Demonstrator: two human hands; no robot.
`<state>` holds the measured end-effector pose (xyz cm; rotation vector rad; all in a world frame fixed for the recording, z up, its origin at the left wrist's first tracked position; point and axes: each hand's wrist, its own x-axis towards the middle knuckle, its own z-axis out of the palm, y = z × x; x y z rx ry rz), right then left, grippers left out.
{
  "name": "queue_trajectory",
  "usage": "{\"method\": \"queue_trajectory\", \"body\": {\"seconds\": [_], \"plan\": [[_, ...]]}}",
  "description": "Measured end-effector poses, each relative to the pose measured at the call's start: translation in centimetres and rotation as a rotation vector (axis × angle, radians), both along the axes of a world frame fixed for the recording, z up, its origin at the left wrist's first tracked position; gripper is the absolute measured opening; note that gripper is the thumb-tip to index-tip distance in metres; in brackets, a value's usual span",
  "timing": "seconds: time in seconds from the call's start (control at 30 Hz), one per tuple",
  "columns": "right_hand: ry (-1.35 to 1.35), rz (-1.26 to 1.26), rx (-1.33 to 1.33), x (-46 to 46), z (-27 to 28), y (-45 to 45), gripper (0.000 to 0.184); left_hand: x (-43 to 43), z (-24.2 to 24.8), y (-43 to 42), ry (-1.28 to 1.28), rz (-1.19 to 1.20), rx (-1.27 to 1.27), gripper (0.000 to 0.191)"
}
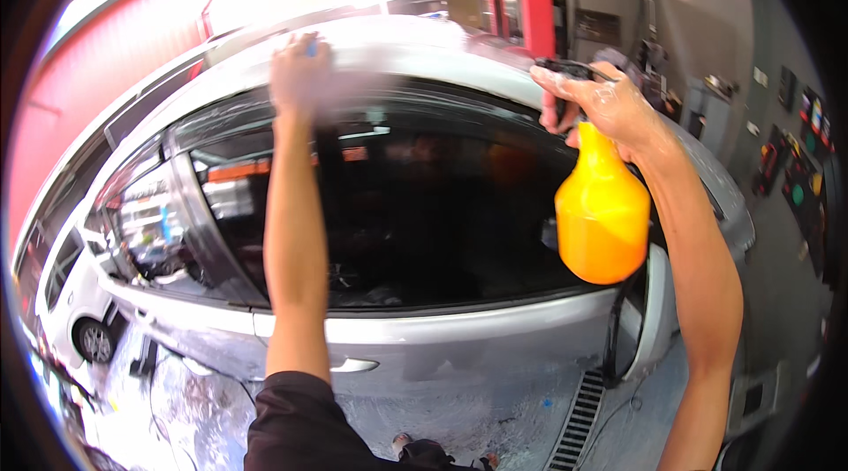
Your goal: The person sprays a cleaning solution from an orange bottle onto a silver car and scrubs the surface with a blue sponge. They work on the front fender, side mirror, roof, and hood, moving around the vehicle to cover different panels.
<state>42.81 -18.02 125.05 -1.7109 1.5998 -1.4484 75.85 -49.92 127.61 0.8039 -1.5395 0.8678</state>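
A yellow spray bottle (603, 206) with a black trigger head hangs upright from my right hand (606, 97). Its lower part looks more orange, and wet suds cling to the hand. My left hand (301, 70) is stretched out to the roof edge (411, 40) of a silver car, above the side windows. A small blue thing (312, 48) shows between its fingers; motion blur hides what it is. Below both hands lies the dark door window (437, 219), with the door handle (356, 365) under it. The bottle is in front of the window's right part.
A side mirror (652, 319) juts out at right. A metal drain grate (575, 421) crosses the wet floor, and a dark cable (154, 398) lies at left. Behind the car stands a red post (534, 1). Another white car (83, 299) is parked at left.
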Motion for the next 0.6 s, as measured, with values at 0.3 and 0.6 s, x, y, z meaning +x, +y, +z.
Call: {"method": "queue_trajectory", "body": {"seconds": [0.3, 0.6], "plan": [[-0.016, -0.105, -0.211, 5.6, 1.7, -2.6, 0.046, -26.3, -8.6, 9.1, -0.212, -0.782, 0.154, 0.035], [0.064, 0.027, -0.164, 13.0, 3.1, -6.7, 0.05, 11.9, 2.7, -1.2, -0.007, -0.237, 0.392, 0.042]]}}
